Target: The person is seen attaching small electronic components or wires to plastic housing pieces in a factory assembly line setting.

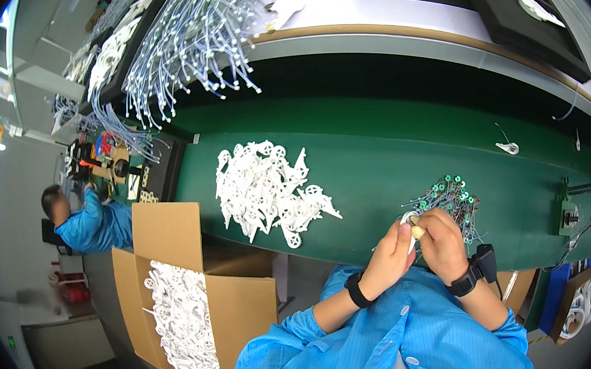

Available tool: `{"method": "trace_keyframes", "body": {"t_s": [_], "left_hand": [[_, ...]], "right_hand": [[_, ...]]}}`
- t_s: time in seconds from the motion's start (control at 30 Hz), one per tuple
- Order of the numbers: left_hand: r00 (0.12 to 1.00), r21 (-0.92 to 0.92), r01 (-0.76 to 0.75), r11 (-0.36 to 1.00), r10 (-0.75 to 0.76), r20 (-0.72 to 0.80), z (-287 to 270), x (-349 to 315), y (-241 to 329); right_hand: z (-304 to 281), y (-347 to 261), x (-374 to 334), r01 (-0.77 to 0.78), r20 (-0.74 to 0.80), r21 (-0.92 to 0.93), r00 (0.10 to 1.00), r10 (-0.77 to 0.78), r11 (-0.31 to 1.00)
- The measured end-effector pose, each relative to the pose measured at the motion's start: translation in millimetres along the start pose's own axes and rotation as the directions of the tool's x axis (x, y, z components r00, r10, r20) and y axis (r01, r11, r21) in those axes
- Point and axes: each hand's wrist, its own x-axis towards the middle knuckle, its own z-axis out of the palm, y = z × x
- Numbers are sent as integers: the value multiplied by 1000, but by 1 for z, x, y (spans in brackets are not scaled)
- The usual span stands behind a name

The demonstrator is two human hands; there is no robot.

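Note:
Both hands meet in front of my chest, at the near edge of the green table (368, 185). My left hand (391, 252) grips a small white plastic part (409, 216) with a rounded end, mostly hidden by the fingers. My right hand (443, 245) is closed against the same part, its fingertips pinching at it. Something pale yellow shows at those fingertips; I cannot tell whether it is a finger cover. Just beyond the hands lies a pile of thin-wired pieces with green round ends (453, 191). To the left is a heap of white plastic parts (259, 187), each with a ring and pointed tail.
An open cardboard box (167, 232) full of similar white parts stands at the lower left. Bundled pale-blue cables (196, 35) hang at the upper left. A small fixture (570, 216) sits on the right. A person in blue (98, 220) works far left.

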Motion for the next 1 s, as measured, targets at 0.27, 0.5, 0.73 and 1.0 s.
{"method": "trace_keyframes", "body": {"t_s": [0.27, 0.5, 0.73, 1.0], "left_hand": [[988, -141, 149, 979, -152, -8, -72, 16, -17], [972, -197, 236, 952, -233, 37, -123, 43, -23], [947, 593, 119, 796, 89, -310, -185, 96, -70], [918, 930, 364, -53, 187, -349, -234, 127, -88]], "right_hand": [[71, 25, 30, 55, 231, 94, 970, -75, 994], [116, 43, 51, -203, 367, 170, 921, 129, 964], [140, 160, 69, -596, 236, 239, 801, 550, 767], [26, 209, 61, -723, -205, 182, 634, 745, 666]]}}
